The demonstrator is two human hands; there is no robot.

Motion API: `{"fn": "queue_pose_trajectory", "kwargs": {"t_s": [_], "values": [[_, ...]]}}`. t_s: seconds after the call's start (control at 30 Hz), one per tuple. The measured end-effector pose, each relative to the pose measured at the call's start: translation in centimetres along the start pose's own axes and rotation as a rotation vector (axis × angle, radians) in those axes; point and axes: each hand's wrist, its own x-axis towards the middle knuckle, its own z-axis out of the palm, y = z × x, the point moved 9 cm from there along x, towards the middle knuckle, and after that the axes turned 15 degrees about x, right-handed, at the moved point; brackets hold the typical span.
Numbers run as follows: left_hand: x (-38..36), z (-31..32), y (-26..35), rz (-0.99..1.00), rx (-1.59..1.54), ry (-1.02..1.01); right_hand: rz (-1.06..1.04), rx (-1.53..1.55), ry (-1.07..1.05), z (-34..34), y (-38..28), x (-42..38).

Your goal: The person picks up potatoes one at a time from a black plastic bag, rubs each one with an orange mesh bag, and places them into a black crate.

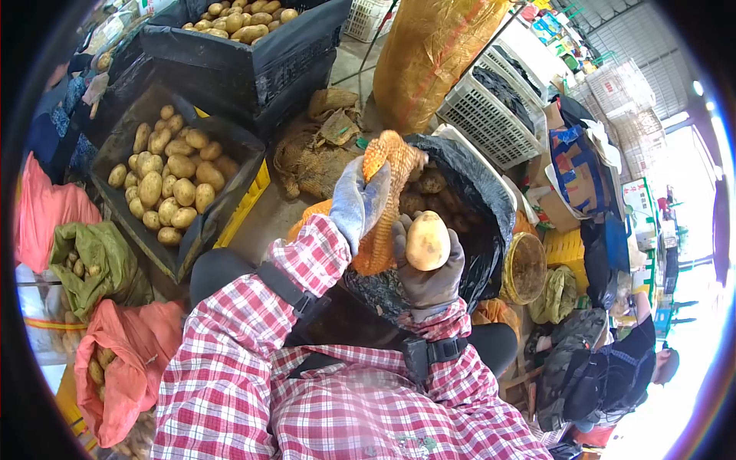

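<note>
My left hand [358,201], in a grey glove, grips an orange mesh bag [387,201] and holds it up over a black-lined crate [481,201] of potatoes. My right hand [429,277], in a dark glove, holds a single yellow potato [427,241] right beside the mesh bag. Both sleeves are red-and-white plaid. The mesh bag hangs down between the two hands and hides part of the crate's contents.
A black-lined crate of potatoes [170,178] sits to the left, another [244,21] behind it. Red sacks [123,360] and a green sack [98,257] lie at the left. White plastic crates [491,115], a large orange sack [429,54] and a seated person [613,368] are to the right.
</note>
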Motion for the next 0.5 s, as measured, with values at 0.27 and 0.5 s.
{"fn": "queue_pose_trajectory", "kwargs": {"t_s": [0.27, 0.5], "values": [[-3.3, 4.4, 1.6, 0.429, 0.956, -0.32, 0.121, 0.141, 0.064, -1.9, 2.4, -1.2], [-2.2, 2.3, 0.7, -0.188, -0.109, -0.127, 0.089, 0.128, 0.112, -0.2, 0.7, -1.1]]}}
